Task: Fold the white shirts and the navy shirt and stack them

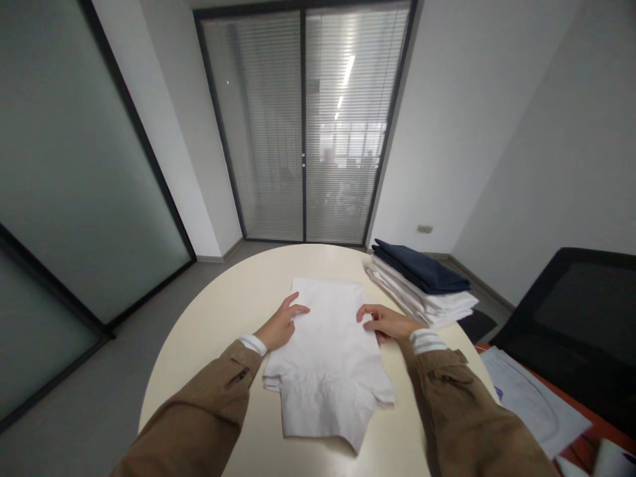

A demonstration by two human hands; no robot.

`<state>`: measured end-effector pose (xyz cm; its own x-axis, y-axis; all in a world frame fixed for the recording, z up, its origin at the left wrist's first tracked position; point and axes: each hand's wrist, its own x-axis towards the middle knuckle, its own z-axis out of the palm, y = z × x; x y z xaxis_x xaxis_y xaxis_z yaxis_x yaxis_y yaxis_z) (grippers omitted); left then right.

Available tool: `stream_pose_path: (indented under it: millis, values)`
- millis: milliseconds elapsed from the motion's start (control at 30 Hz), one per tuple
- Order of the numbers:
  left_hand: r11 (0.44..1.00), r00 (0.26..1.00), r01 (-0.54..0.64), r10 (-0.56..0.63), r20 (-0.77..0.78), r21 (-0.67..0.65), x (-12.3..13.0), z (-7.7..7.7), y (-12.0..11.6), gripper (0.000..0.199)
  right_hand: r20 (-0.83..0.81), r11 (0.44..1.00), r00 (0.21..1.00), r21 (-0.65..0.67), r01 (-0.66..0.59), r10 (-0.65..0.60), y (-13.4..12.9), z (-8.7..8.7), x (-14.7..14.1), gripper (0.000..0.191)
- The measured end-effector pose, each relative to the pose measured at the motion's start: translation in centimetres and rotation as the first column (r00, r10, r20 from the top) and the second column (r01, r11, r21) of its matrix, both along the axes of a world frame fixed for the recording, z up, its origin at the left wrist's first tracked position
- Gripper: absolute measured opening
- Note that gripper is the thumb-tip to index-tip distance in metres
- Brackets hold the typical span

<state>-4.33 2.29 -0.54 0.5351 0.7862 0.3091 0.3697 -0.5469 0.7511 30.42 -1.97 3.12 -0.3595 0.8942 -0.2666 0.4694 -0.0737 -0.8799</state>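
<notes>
A white garment (pixel 328 344) lies folded on the round table, with short sleeve-like parts sticking out at both sides and its near end gathered and wrinkled. My left hand (pixel 283 322) rests at the garment's left edge, thumb and forefinger spread apart, fingertips touching the cloth. At the opposite edge, my right hand (pixel 390 322) has its fingers bent around the cloth, closed on the border. The undersides of the fingers on the right are partly hidden.
A stack of folded white clothes (pixel 422 298) with a dark navy garment (pixel 422 265) on top sits at the table's (pixel 199 351) far right. A black mesh chair (pixel 576 318) stands at right, near papers (pixel 536 397) on an orange surface. Glass doors (pixel 303 132) with blinds are behind.
</notes>
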Motion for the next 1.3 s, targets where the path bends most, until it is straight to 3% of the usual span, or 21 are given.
stream_pose_path:
  millis: [67,133,267,333,433,567,633,700,800,867,933,1067,1167,1300]
  values:
    - [0.999,0.999,-0.029,0.029,0.033,0.020,0.3,-0.3,0.4,0.042,0.006,0.999,1.000,0.031,0.020,-0.020,0.1,-0.4,-0.4,0.030]
    - [0.993,0.993,-0.109,0.106,0.057,0.052,0.6,-0.4,0.7,0.035,-0.022,0.985,0.992,0.120,0.127,-0.125,0.4,-1.1,-1.0,0.035]
    - [0.936,0.958,-0.279,0.285,0.003,0.214,0.8,1.0,0.3,0.027,-0.086,0.923,0.962,0.270,0.272,-0.259,1.1,-2.0,-1.6,0.048]
    - [0.929,0.956,-0.255,0.283,-0.072,0.268,0.7,2.2,-0.6,0.028,-0.083,0.916,0.960,0.290,0.278,-0.265,1.2,-1.9,-1.4,0.051]
    - [0.967,0.970,-0.126,0.167,-0.175,0.221,0.5,3.4,-2.1,0.033,-0.051,0.935,0.975,0.279,0.221,-0.216,1.0,-1.5,-0.7,0.043]
    - [0.986,0.976,-0.040,0.073,-0.207,0.159,0.3,2.9,-2.9,0.043,-0.017,0.958,0.990,0.253,0.138,-0.138,1.0,-1.9,-0.5,0.031]
    - [0.990,0.974,-0.040,0.069,-0.218,0.134,0.5,2.1,-2.6,0.043,-0.018,0.922,0.979,0.331,0.199,-0.205,1.3,-2.4,-0.7,0.031]
    - [0.990,0.971,-0.070,0.095,-0.217,0.122,0.8,1.6,-2.1,0.039,-0.036,0.853,0.949,0.428,0.298,-0.314,1.7,-2.9,-1.0,0.032]
    - [0.980,0.967,-0.129,0.157,-0.199,0.150,1.2,1.7,-1.6,0.035,-0.010,0.782,0.908,0.504,0.366,-0.419,1.9,-2.8,-1.0,0.036]
    - [0.971,0.953,-0.121,0.172,-0.251,0.207,1.0,2.3,-1.8,0.038,0.047,0.803,0.904,0.480,0.353,-0.425,1.6,-2.2,-0.8,0.041]
    - [0.967,0.920,-0.034,0.129,-0.369,0.253,0.6,3.0,-2.3,0.046,0.090,0.862,0.923,0.402,0.310,-0.374,1.0,-1.4,-0.7,0.047]
    - [0.970,0.812,0.146,-0.005,-0.583,0.195,0.1,3.1,-3.0,0.075,0.108,0.947,0.984,0.303,0.102,-0.141,0.2,-0.6,-0.7,0.051]
    - [0.979,0.785,0.085,0.049,-0.617,0.185,0.8,2.7,-2.9,0.081,0.096,0.935,0.990,0.349,0.068,-0.107,0.7,-1.4,-1.0,0.047]
    - [0.955,0.825,-0.033,0.193,-0.532,0.294,1.6,2.5,-2.5,0.068,0.147,0.823,0.934,0.529,0.205,-0.327,1.5,-2.5,-1.2,0.044]
